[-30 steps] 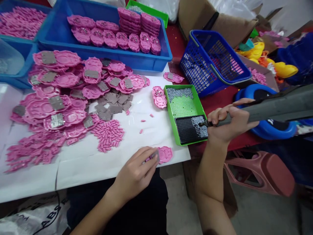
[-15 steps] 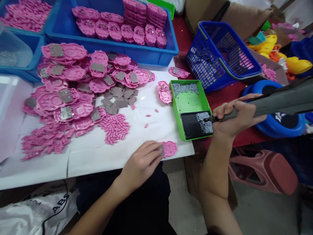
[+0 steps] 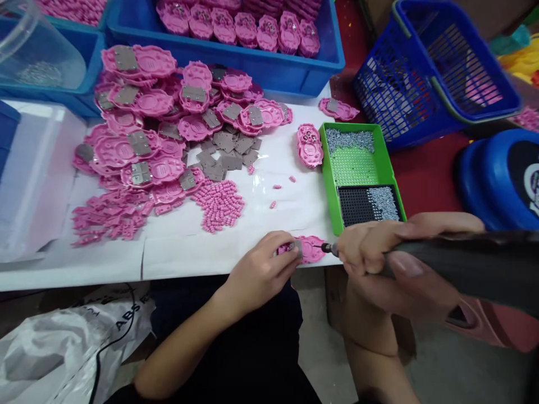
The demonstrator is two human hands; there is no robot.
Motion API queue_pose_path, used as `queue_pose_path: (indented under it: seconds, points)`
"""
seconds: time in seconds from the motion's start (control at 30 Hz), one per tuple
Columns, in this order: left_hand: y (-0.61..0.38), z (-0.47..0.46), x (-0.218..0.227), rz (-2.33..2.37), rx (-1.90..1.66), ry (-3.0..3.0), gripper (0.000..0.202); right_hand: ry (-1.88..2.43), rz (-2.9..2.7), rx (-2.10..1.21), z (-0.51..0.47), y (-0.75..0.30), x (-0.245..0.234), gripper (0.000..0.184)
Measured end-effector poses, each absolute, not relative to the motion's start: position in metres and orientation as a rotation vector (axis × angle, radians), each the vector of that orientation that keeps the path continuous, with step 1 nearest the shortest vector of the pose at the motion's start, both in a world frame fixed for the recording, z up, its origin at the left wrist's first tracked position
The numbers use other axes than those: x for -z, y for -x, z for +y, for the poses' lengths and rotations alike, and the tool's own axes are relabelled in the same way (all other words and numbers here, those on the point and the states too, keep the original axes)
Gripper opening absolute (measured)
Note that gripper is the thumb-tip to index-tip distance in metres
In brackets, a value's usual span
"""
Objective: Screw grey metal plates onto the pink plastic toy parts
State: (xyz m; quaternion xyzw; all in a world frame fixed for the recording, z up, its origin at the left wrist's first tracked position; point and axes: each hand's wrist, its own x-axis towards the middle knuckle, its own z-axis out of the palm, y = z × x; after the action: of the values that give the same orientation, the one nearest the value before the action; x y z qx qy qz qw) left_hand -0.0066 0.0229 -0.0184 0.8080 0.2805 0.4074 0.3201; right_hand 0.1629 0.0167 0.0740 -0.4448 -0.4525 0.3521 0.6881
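My left hand [image 3: 267, 269] is closed on a pink plastic casing [image 3: 312, 249] at the table's front edge, its fingers over a grey metal plate [image 3: 298, 248] on the casing. My right hand [image 3: 379, 252] grips a dark electric screwdriver [image 3: 467, 264]. The screwdriver's bit points left, with its tip over the right part of that casing; whether it touches cannot be made out. Just beyond my right hand stands a green tray [image 3: 332, 196] with small silver screws [image 3: 351, 140] and a black perforated insert [image 3: 356, 205] partly filled with screws.
Pink casings with plates [image 3: 143, 146] are heaped at the left, beside loose grey plates [image 3: 229, 154] and small pink pieces [image 3: 219, 205]. A blue bin [image 3: 269, 76] of stacked casings lies behind. A blue basket [image 3: 421, 84] and a blue stool-like item [image 3: 501, 174] are on the right.
My right hand has brought the screwdriver from the black insert in the green tray down and left to the pink casing. My left hand stays on the casing. The camera view has shifted.
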Motion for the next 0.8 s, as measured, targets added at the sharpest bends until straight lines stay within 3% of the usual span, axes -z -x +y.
queue_pose_path:
  seconds: [0.8]
  points:
    - [0.011,0.022,0.018,0.713,-0.998,-2.104,0.008,0.862,-1.078,-0.885,0.038,-0.147,-0.053,0.016]
